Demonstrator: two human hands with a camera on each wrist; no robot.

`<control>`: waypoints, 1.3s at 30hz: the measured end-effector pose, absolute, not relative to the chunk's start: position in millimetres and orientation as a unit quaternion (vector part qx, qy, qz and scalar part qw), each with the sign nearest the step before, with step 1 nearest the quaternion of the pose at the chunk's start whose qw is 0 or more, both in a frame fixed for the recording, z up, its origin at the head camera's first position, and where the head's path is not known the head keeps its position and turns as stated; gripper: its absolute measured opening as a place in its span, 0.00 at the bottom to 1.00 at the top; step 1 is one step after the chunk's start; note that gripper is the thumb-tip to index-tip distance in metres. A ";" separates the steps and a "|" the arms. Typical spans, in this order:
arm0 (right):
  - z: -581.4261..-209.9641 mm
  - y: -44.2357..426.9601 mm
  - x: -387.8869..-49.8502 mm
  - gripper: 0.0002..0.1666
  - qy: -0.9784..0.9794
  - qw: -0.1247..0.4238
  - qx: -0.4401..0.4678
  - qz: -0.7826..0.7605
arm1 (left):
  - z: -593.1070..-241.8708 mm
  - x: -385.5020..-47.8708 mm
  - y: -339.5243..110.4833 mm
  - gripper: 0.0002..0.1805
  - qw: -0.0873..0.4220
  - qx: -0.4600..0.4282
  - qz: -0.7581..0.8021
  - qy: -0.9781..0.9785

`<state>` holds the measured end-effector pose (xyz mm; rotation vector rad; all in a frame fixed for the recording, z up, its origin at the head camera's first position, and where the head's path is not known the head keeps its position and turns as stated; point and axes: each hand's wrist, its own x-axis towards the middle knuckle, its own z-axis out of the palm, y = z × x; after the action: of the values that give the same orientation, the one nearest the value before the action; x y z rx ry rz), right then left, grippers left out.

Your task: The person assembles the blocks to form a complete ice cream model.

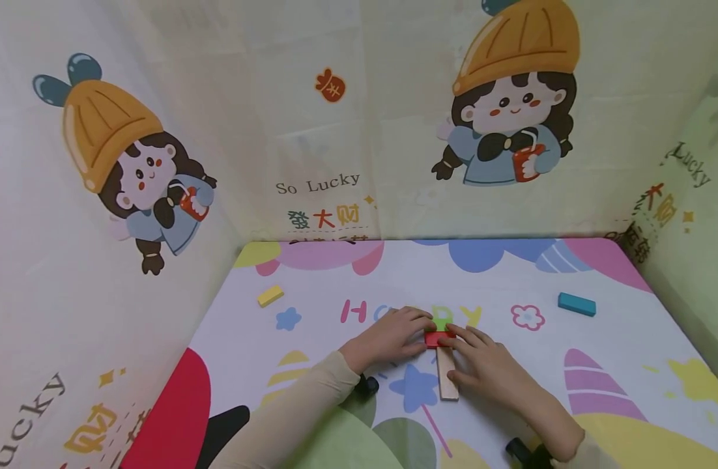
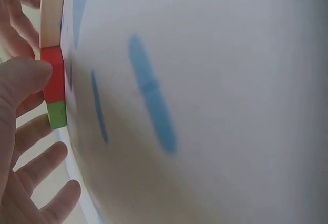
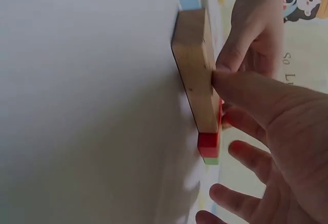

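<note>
In the head view a red block [image 1: 434,340] lies crosswise against the far end of a plain wooden block [image 1: 447,381], with a green block [image 1: 443,322] behind it. All lie flat on the table. My left hand [image 1: 394,335] is at their left; its thumb touches the red block [image 2: 54,80], and a finger reaches the green block [image 2: 57,114] in the left wrist view. From the right, my right hand [image 1: 490,365] touches the red block with its fingertips. Its thumb rests on the wooden block [image 3: 193,75] in the right wrist view. Both hands' fingers are loosely extended.
A yellow block [image 1: 270,296] lies at the back left of the printed table [image 1: 324,286]. At the back right is a blue block [image 1: 576,304]. Patterned cloth walls [image 1: 394,215] stand around the table's back and sides.
</note>
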<state>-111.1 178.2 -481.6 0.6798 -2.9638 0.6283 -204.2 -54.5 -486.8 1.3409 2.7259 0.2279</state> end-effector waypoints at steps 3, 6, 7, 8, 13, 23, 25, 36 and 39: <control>-481.4 181.0 -113.2 0.38 -0.955 -0.008 0.219 0.201 | -487.3 -203.3 -53.5 0.24 0.053 0.435 0.067 0.896; -480.7 183.2 -113.6 0.38 -0.953 -0.029 0.217 0.209 | -486.2 -201.7 -56.3 0.25 0.056 0.430 0.059 0.899; -480.4 183.6 -113.5 0.38 -0.952 -0.035 0.217 0.212 | -485.6 -201.9 -58.6 0.26 0.058 0.427 0.057 0.901; -480.1 184.0 -113.2 0.38 -0.952 -0.039 0.216 0.214 | -484.6 -202.1 -62.2 0.26 0.059 0.423 0.056 0.903; -480.4 183.7 -112.7 0.38 -0.952 -0.053 0.211 0.215 | -481.9 -212.4 -95.8 0.25 0.060 0.387 0.060 0.918; -485.1 181.5 -112.9 0.38 -0.952 -0.045 0.219 0.208 | -473.0 -247.2 -206.0 0.22 0.040 0.243 0.057 0.968; -484.8 181.8 -113.2 0.38 -0.954 -0.043 0.217 0.204 | -470.7 -253.8 -227.2 0.22 0.037 0.211 0.044 0.976; -484.0 182.5 -115.7 0.39 -0.956 -0.041 0.216 0.195 | -461.9 -269.9 -315.9 0.24 0.008 0.059 0.035 0.998; -483.3 182.3 -115.2 0.39 -0.955 -0.040 0.217 0.198 | -460.7 -268.3 -331.2 0.24 0.006 0.039 0.044 0.998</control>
<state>-115.2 182.3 -483.3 0.7000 -3.0786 0.6376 -268.3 -331.2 -460.7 0.1226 3.1249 0.1371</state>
